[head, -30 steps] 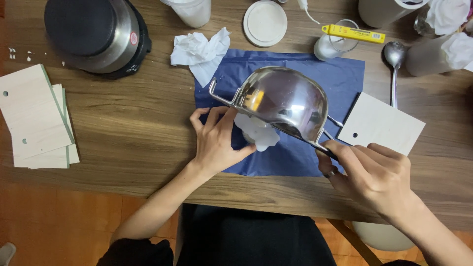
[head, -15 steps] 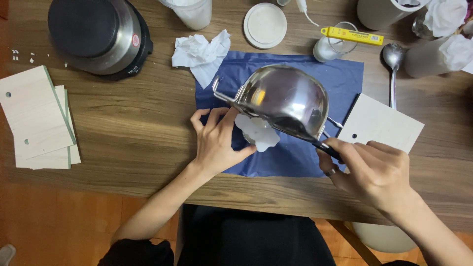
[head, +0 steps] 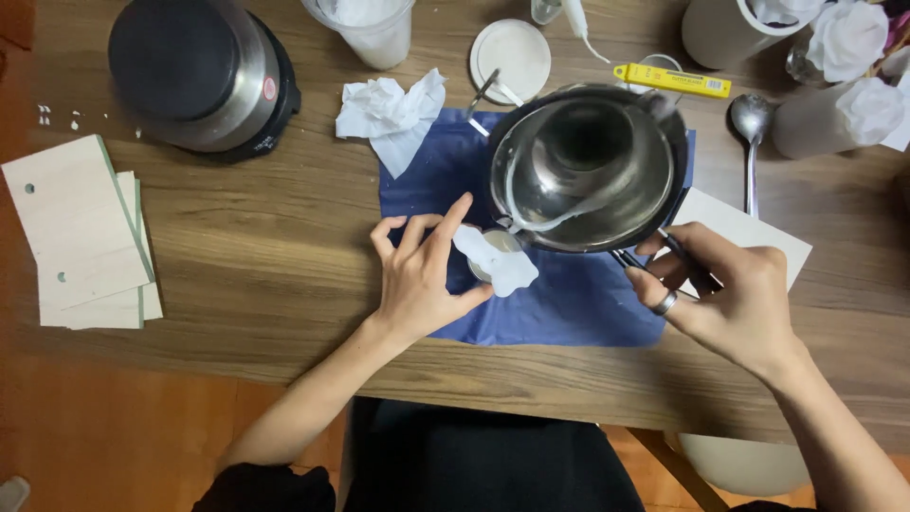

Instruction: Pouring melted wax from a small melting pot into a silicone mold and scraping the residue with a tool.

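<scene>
Since the earlier frame the pot (head: 586, 169) is tipping back toward level, so its open mouth is now facing up and showing white streaks running down the inside wall, where a second ago only the shiny underside was showing. It's hanging over the far right part of the blue mat (head: 427, 194), lip just above the mold (head: 498, 261).

Handling-wise, it's looking like thin stiff steel, not heavy but awkward out on a long handle, and probably slick and maybe hot, so the dark handle is the only sane place to hold. The right hand (head: 725, 299) is doing exactly that, fingers closed around the handle off the mat's right edge.

The mold is looking soft, light and tippy, easy to knock over. The left hand (head: 417, 275) is steadying it on the mat's near middle, fingers spread and curled against its side, not a full squeeze.

Room: beyond the mat it's getting crowded with a cup (head: 365, 28), a lid (head: 512, 52), a yellow cutter (head: 673, 81) and a spoon (head: 752, 128). Left of the mat there's bare wood before the hotplate (head: 194, 71) and boards (head: 81, 232). Table edge is running close on the near side.
</scene>
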